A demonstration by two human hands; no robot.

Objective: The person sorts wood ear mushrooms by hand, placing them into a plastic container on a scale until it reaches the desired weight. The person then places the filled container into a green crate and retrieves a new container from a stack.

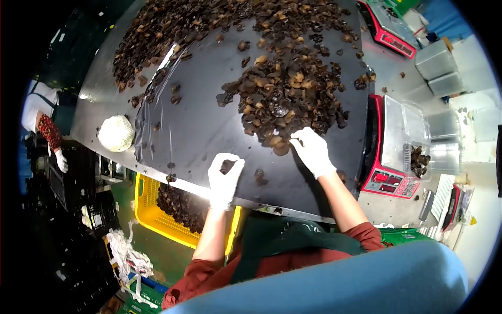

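Note:
A heap of dark brown wood ear mushrooms (293,94) lies on the black sheet (193,125) covering the table in front of me. My left hand (225,178), in a white glove, is curled round a dark wood ear mushroom (227,167) near the table's front edge. At the near edge of the heap is my right hand (314,154), also gloved in white. Its thumb and fingertips are closed together beside a lighter brown mushroom (281,148), and whatever they pinch is too small to make out. Between my hands a small mushroom piece (260,177) rests on the sheet.
Right of the sheet stands a red scale (392,180) with a clear tub (418,161) of mushrooms; another red scale (392,42) is farther back. Below the table's left front edge sits a yellow crate (162,226) holding mushrooms. A white netted ball (116,133) and a co-worker's gloved hand (61,160) are leftward.

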